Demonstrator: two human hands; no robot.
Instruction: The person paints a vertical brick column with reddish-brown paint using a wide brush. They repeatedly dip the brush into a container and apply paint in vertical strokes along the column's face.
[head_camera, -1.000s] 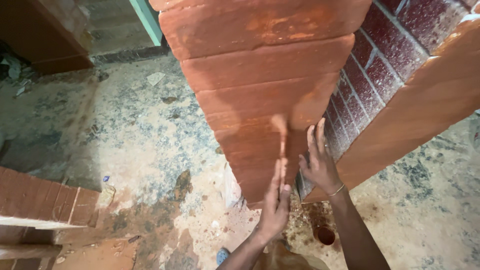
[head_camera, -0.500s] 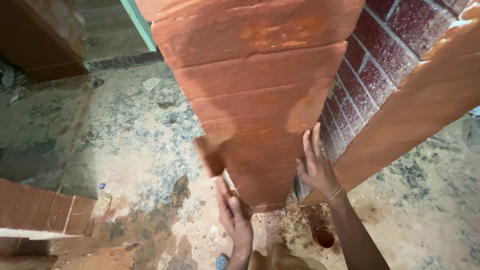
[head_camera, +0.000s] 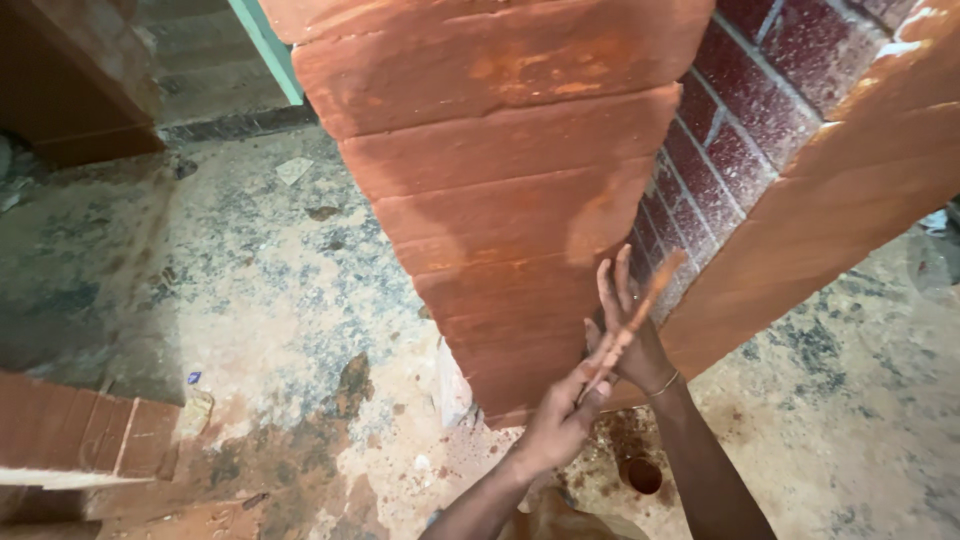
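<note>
A tall brick pillar (head_camera: 500, 200) coated in orange-red wash fills the middle of the view. My right hand (head_camera: 628, 335) lies flat with fingers up against the pillar's lower right corner, a thin bangle on its wrist. My left hand (head_camera: 560, 420) is just below and in front of it, closed on a thin, flat reddish tool (head_camera: 640, 310). The tool is motion-blurred and slants up to the right across my right hand. What kind of tool it is cannot be made out.
A dark red brick wall (head_camera: 745, 130) meets the pillar on the right, with an orange-washed band (head_camera: 850, 220) beyond. A low brick stack (head_camera: 70, 440) sits at the lower left. A small round container of red liquid (head_camera: 641, 476) stands on the speckled, stained floor (head_camera: 250, 280).
My left hand swung the tool from the pillar's left side across to the right, and it now overlaps my right hand. My right hand stayed on the corner.
</note>
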